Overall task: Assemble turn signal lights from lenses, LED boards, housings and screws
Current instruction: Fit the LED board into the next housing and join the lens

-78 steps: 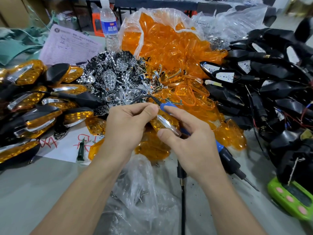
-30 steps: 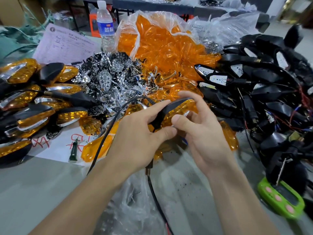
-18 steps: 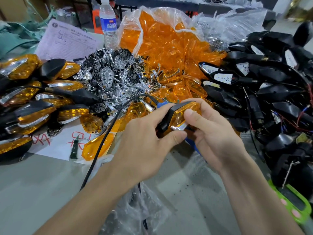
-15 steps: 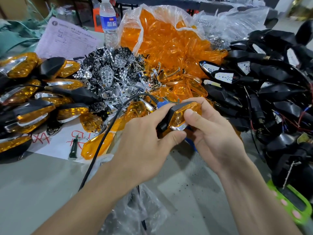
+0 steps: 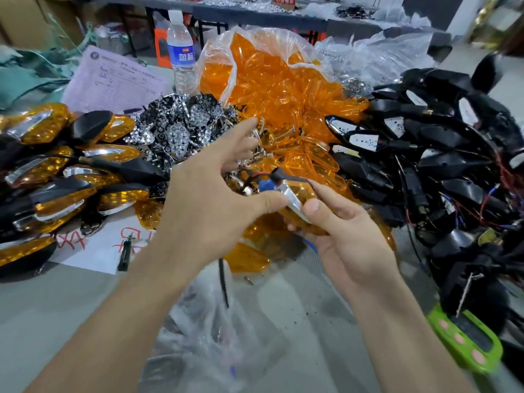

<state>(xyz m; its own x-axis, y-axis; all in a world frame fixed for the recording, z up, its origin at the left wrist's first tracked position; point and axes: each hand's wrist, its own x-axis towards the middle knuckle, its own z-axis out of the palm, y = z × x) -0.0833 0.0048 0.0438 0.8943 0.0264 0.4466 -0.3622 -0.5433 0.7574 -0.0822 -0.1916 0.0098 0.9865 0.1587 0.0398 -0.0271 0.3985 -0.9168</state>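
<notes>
Now the left hand (image 5: 215,199) has let go of the lamp (image 5: 295,199).
Its fingers are spread loose, with only the thumb brushing the chrome tip. The right hand (image 5: 351,239) alone grips the lamp above the middle of the table (image 5: 71,307). It looks closed up, likely bound for the finished pile (image 5: 56,171) at the left edge.

Grey bench (image 5: 42,321) at which I worked, seen under soft, even light. Behind it stood a second long bench (image 5: 368,26) on dark legs (image 5: 200,29). Cardboard boxes (image 5: 25,21) were stacked at far left; a pale wall (image 5: 460,12) and grey floor (image 5: 513,73) lay at far right.
</notes>
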